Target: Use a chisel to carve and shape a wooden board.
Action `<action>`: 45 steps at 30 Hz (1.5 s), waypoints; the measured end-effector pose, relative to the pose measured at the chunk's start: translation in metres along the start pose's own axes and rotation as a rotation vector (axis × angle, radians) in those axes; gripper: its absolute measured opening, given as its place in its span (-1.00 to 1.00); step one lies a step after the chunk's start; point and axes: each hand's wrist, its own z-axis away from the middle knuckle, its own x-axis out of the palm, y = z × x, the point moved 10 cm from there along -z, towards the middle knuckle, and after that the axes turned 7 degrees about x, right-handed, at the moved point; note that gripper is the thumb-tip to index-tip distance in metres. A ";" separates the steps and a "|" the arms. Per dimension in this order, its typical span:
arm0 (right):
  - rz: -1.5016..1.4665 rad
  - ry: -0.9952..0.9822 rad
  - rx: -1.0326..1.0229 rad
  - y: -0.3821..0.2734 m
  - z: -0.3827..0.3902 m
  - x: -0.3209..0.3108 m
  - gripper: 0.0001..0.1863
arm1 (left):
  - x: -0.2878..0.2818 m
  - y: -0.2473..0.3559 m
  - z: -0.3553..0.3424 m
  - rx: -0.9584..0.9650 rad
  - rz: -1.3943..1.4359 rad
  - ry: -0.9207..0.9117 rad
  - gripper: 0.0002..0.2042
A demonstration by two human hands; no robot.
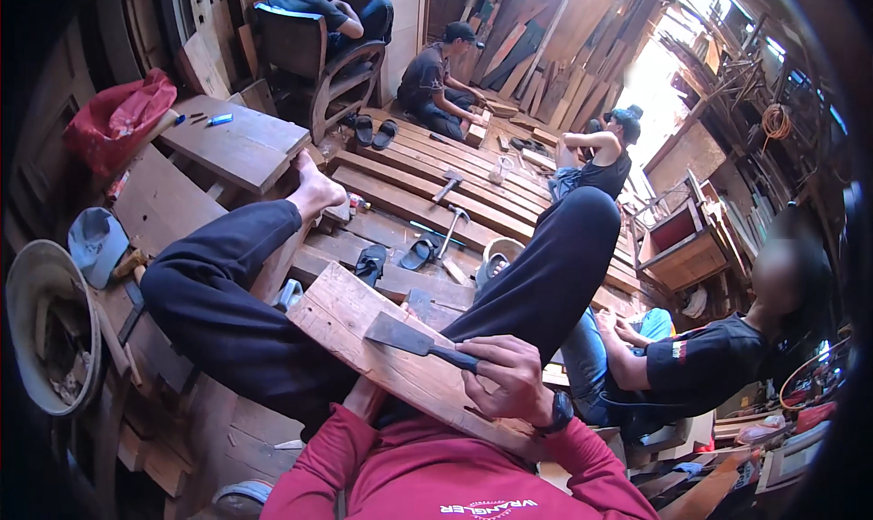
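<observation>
A wooden board (pixel 341 315) lies slanted across my lap, between my raised knees. Above its top face, my right hand (pixel 507 374) is closed round the dark handle of a scraper (pixel 397 334) with a wide, flat metal blade. The blade points left and lies over or on the wood; whether it touches, I cannot tell. My left hand (pixel 366 398) reaches under the board's near left edge. Its fingers are hidden beneath the wood, so their grip does not show.
A bucket of wood scraps (pixel 89 338) stands at left, near a low wooden bench (pixel 241 147). A hammer (pixel 452 232), another hammer (pixel 447 187) and sandals (pixel 418 252) lie on the planks ahead. One person (pixel 718 365) sits close at right; several others sit farther off.
</observation>
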 end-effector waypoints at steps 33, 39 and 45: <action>-0.135 0.168 0.025 0.004 -0.024 0.032 -0.93 | 0.065 0.031 -0.019 0.162 -0.015 -0.027 -0.56; -0.211 0.143 0.037 -0.013 -0.014 0.019 -0.91 | 0.050 0.064 -0.033 0.119 0.017 0.026 -0.66; -0.310 0.055 -0.007 -0.022 -0.004 0.045 -0.92 | 0.065 0.078 -0.044 0.054 0.271 0.134 -0.60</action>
